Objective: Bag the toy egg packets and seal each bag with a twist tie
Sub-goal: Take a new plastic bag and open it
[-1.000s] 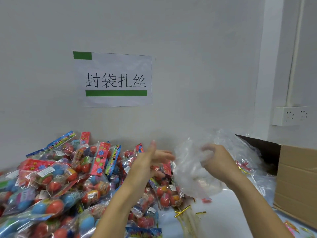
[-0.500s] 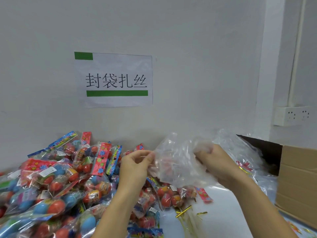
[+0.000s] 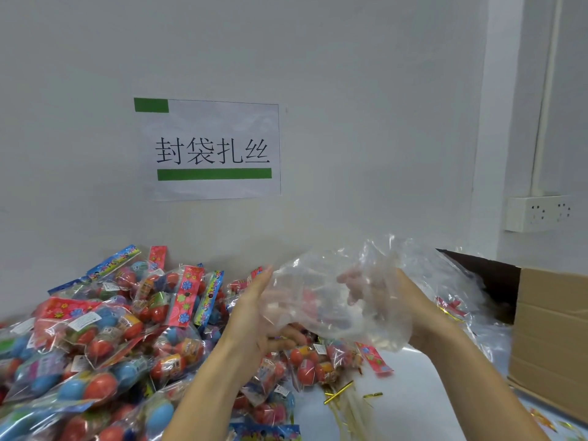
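A crumpled clear plastic bag point(image 3: 334, 297) hangs in the air between both hands, above the table's middle. My left hand point(image 3: 254, 319) holds its left edge, fingers reaching into the film. My right hand point(image 3: 394, 300) grips the bag's right side with curled fingers, partly veiled by plastic. A large heap of toy egg packets point(image 3: 105, 338) with red and blue eggs and colourful header cards fills the left of the table. More packets point(image 3: 318, 361) lie under the bag. Gold twist ties point(image 3: 339, 394) lie on the white table near its front.
An open cardboard box point(image 3: 550, 338) stands at the right with more clear bags point(image 3: 458, 297) spilling beside it. A paper sign point(image 3: 211, 149) hangs on the wall behind. A wall socket point(image 3: 537, 213) sits at the right.
My left hand went from open and apart to taking the bag's left edge, and both hands have spread the bag wider and lowered it slightly.
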Motion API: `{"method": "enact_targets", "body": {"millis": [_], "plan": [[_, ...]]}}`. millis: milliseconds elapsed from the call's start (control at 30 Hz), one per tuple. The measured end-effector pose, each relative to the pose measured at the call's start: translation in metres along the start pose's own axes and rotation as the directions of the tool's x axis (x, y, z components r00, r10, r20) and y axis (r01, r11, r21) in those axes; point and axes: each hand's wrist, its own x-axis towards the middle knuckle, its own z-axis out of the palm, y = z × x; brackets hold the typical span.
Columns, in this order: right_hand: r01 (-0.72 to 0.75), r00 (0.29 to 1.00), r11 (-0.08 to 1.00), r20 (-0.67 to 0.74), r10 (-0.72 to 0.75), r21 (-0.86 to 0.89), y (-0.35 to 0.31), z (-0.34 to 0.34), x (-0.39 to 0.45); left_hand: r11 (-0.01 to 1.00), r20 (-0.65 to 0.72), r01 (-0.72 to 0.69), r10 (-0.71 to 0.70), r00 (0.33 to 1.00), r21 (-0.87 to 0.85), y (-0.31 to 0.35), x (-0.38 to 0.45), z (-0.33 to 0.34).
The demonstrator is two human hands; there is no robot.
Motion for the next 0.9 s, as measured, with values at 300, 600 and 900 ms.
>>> {"method": "enact_targets", "body": {"millis": [300,600,900], "plan": [[0.003,1.0,0.962,0.015,0.001,-0.271,0.002,-0.001,0.001,0.992,0.112,0.048,-0.061,0.992,0.12,0.009,-0.006,-0.002],[0.046,0.996,0.975,-0.07,-0.062,-0.217,0.011,-0.007,0.005,0.974,-0.285,-0.205,0.223,0.932,0.093,0.012,-0.003,0.004],[-0.045,0.984,0.967,-0.178,0.0,-0.252,0.007,-0.018,0.003,0.969,-0.325,-0.245,0.245,0.913,0.042,0.023,-0.008,0.0]]}}
